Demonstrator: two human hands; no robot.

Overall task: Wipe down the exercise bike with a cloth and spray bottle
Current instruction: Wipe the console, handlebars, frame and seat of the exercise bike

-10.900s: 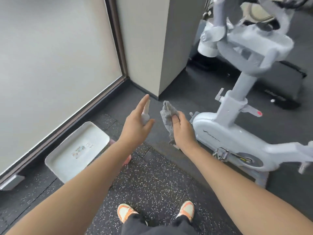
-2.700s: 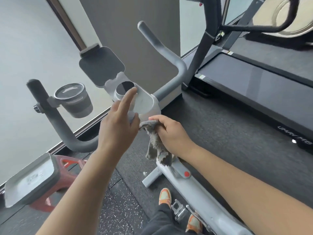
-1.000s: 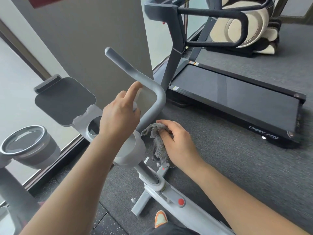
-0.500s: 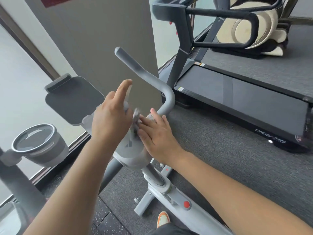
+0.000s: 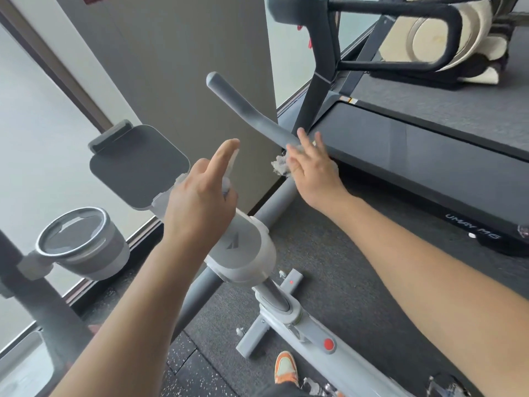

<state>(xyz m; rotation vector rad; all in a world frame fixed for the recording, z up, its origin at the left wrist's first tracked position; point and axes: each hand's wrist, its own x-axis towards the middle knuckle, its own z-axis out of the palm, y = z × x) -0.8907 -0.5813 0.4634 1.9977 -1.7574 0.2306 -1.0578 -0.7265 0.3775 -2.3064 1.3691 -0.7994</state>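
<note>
The right hand (image 5: 312, 170) presses a small grey cloth (image 5: 280, 165) against the bend of the right handlebar (image 5: 252, 113) of the white exercise bike (image 5: 246, 253), fingers nearly straight and spread over the rag, so only a crumpled tuft shows at its left edge. The left hand (image 5: 200, 202) is wrapped round a small spray bottle (image 5: 227, 179), forefinger lifted toward the nozzle; most of the bottle is hidden behind the hand. The cloth looks soft, limp and light, and will likely bunch and slip along the smooth tube unless the palm keeps it flat or the fingers wrap it round the bar. The bottle seems light and rigid, best held at its body. The handlebar is stiff and fixed, and should take firm rubbing. A tablet holder (image 5: 137, 164) and a cup holder (image 5: 81, 245) sit to the left.
</note>
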